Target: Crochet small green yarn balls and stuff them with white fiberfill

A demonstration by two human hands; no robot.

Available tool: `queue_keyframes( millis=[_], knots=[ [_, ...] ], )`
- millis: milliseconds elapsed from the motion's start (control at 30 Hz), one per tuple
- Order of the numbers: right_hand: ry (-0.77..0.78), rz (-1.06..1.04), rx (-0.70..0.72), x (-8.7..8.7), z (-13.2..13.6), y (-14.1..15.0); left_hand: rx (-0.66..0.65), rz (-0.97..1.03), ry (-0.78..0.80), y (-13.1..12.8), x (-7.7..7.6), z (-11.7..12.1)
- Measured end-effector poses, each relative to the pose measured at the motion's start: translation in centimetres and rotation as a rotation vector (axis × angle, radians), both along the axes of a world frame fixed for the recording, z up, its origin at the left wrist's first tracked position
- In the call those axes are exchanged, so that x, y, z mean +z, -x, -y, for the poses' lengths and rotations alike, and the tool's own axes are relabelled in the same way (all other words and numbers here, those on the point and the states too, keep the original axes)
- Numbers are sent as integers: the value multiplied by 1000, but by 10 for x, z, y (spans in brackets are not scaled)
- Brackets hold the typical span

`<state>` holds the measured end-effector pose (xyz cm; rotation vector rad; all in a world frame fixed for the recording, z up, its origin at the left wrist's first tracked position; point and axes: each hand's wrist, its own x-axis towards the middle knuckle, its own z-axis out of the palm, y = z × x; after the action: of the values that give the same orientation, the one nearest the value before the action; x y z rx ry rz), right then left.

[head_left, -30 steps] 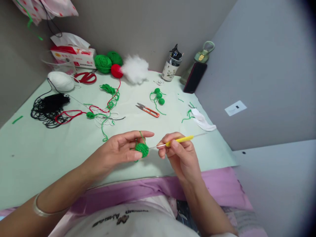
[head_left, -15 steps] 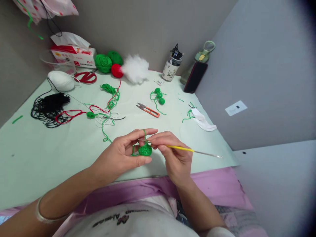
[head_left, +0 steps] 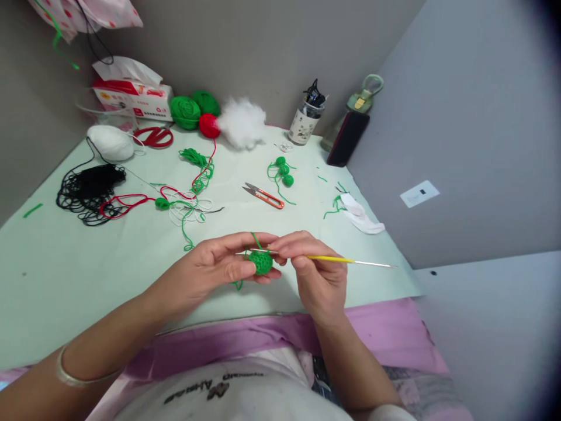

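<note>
My left hand [head_left: 219, 263] pinches a small round green crochet piece [head_left: 262, 264] between thumb and fingers. A strand of green yarn [head_left: 255, 238] runs over its index finger to the piece. My right hand [head_left: 318, 272] is closed round the yellow grip of a crochet hook [head_left: 331, 258]. The hook's metal front end lies along the top edge of the piece, and its other metal end points right. Whether the tip is inside a stitch I cannot make out. A loose green yarn end hangs below my left fingers.
Orange thread snips [head_left: 264, 197] lie beyond my hands, with small green crocheted balls [head_left: 284, 170] to their right. Tangled yarn [head_left: 193, 213] and black yarn [head_left: 92, 190] spread on the left. White stuffing [head_left: 242, 124], red scissors [head_left: 154, 137], a pen cup [head_left: 303, 121] and a phone [head_left: 348, 139] stand farther back.
The green piece has turned and shifted slightly right, and my left thumb now presses on its near side. My right hand has moved a little right with the hook, which lies flatter.
</note>
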<state>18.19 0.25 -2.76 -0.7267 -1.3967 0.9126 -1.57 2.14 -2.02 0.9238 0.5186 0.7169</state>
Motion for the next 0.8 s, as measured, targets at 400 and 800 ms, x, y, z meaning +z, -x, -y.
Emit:
queue_keyframes(
  millis=[400, 800],
  knots=[
    [-1, 102, 80, -2, 0, -4, 87, -122, 9, -8, 3, -3],
    [163, -151, 20, -6, 1, 8, 305, 10, 0, -18, 5, 12]
  ],
)
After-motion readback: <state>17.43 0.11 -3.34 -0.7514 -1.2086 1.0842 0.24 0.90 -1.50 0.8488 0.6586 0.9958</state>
